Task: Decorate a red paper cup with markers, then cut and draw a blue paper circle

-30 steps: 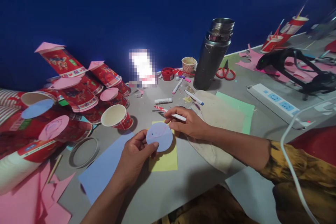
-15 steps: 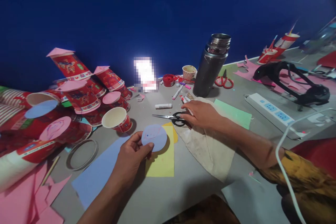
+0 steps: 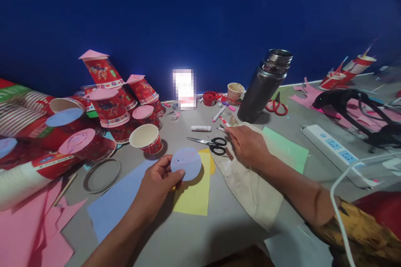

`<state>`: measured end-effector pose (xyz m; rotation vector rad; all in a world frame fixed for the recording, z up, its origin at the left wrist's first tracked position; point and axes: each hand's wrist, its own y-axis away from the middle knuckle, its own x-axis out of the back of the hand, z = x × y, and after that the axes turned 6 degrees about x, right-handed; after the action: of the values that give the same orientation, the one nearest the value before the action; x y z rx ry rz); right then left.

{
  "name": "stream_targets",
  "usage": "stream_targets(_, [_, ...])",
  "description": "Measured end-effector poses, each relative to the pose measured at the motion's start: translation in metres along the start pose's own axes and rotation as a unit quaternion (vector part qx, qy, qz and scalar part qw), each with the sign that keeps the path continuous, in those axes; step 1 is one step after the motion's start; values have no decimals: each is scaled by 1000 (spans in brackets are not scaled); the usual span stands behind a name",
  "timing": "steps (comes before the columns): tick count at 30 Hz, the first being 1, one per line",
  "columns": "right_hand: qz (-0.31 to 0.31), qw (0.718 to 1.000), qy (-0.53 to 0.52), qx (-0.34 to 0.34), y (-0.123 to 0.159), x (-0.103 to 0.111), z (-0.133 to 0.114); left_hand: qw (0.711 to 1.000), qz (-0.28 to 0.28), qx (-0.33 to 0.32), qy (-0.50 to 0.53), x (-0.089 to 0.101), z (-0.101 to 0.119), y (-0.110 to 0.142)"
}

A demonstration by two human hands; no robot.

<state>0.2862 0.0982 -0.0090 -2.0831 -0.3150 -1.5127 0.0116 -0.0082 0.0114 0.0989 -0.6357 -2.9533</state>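
My left hand [image 3: 163,175] pinches a pale blue paper disc [image 3: 186,163] with faint pen marks, between thumb and fingers. The disc is held over a yellow paper sheet [image 3: 192,196] and beside a blue sheet [image 3: 114,202]. My right hand [image 3: 247,144] is closed around a slim white marker [image 3: 221,129], whose tip points left; most of it is hidden by the fingers. Under that hand lies a beige cloth [image 3: 247,187]. Black-handled scissors [image 3: 216,145] lie between my hands, with a white glue stick [image 3: 201,128] behind them.
Red paper cups [image 3: 109,108] with pink paper tops are stacked at left, near an open cup [image 3: 145,138] and a grey tape ring [image 3: 102,175]. A dark thermos [image 3: 265,87] stands behind my right hand. A power strip [image 3: 333,150] and white cable [image 3: 336,204] are at right.
My right hand has moved off the scissors' handles, slightly right, with the marker in its fingers. My left hand keeps the blue disc nearly in place. The view has shifted a little left.
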Motion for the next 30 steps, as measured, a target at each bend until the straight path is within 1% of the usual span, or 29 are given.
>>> stream_targets(3, [49,996,-54,-45,0,-2,2,1000,-1,-1,-9,2,-2,-1])
stream_targets(6, [83,991,-99,-44,-2,-7,6,1000,5,3,-20,2,-3,0])
stream_targets(8, [75,990,-110,-48,-4,-9,8,1000,8,8,-19,2,-4,1])
stream_targets(11, [42,991,-113,-53,-6,-8,7,1000,24,-2,-9,1,-6,2])
stream_targets(13, [38,991,-117,-51,-7,-6,5,1000,23,-4,-11,1,-7,1])
stream_targets(20, [79,985,-146,-48,-9,-3,8,999,32,-7,-8,1,-14,-5])
stream_targets(23, [93,986,-141,-14,-8,-4,10,999,37,-18,-14,2,-17,-7])
stream_targets(25, [119,985,-128,7,-7,-4,9,999,42,-24,-20,3,-18,-9])
stream_targets(28, [140,984,-109,5,-6,-1,8,999,30,-1,-22,7,-18,-13])
stream_targets(30, [129,987,-99,4,-7,0,8,999,20,21,-21,10,-20,-15])
